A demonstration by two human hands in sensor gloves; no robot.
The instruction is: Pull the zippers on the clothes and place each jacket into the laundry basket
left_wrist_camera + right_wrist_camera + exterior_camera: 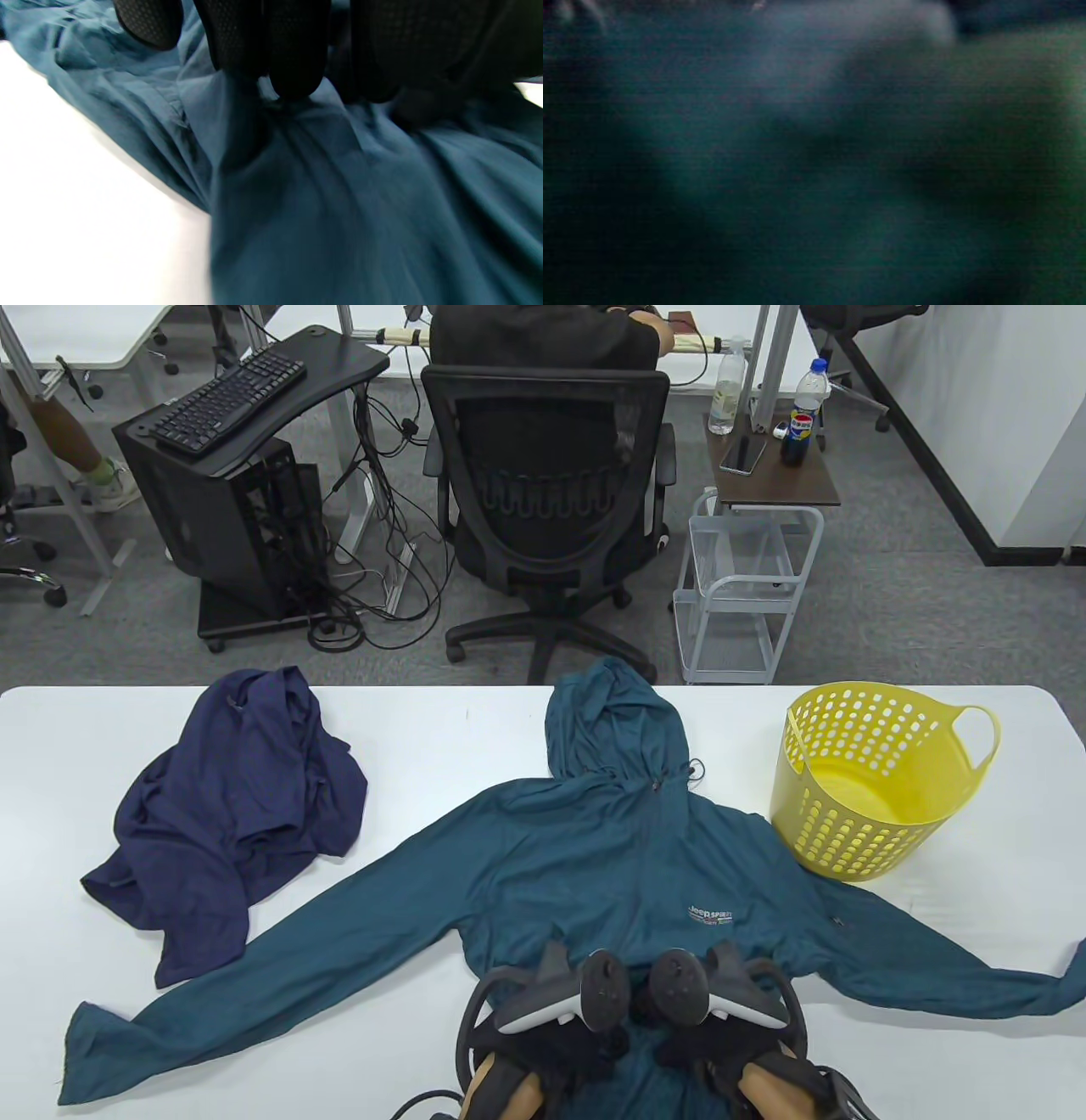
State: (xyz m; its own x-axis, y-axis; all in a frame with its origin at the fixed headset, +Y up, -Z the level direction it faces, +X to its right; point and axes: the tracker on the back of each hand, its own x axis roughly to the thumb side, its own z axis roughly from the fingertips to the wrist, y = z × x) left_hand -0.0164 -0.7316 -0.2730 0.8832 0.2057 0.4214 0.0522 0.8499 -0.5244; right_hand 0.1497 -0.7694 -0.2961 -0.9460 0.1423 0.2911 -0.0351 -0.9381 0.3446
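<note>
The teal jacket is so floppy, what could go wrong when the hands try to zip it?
The teal jacket bunches under the left hand and right hand, so wrinkled cloth might catch in the zipper. Its sleeve reaches the table edge on the right and could drag when lifted. The yellow basket looks light and sits beside that sleeve, so it might tip.

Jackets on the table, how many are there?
2. A teal jacket lies spread across the table's middle, under both hands. A navy jacket sits crumpled on the left. The yellow basket looks empty.
</note>
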